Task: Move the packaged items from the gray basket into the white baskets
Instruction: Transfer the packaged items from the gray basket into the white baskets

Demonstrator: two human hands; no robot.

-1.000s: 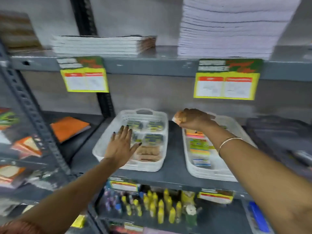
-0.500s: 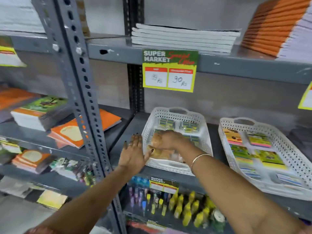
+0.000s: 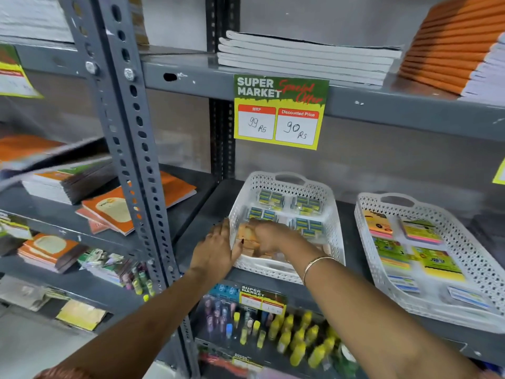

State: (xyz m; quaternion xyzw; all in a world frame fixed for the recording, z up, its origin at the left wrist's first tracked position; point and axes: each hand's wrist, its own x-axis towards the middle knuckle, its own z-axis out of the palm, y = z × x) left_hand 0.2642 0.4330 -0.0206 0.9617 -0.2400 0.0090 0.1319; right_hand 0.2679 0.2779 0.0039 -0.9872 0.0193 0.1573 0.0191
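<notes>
Two hands: left hand (image 3: 216, 248) flat against white basket (image 3: 332, 214), right hand (image 3: 269, 235) fingers clamping packet (image 3: 247, 236).

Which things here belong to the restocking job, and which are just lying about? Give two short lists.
Job:
left hand steadying the left white basket
right hand setting down tan packets
right white basket

Lying about:
price sign
white notebooks
orange books
yellow bottles

My right hand (image 3: 269, 236) covering the tan packs in the left white basket (image 3: 334, 233), right of it another basket's (image 3: 464, 242) corner cut off, labels there blurred.
</notes>
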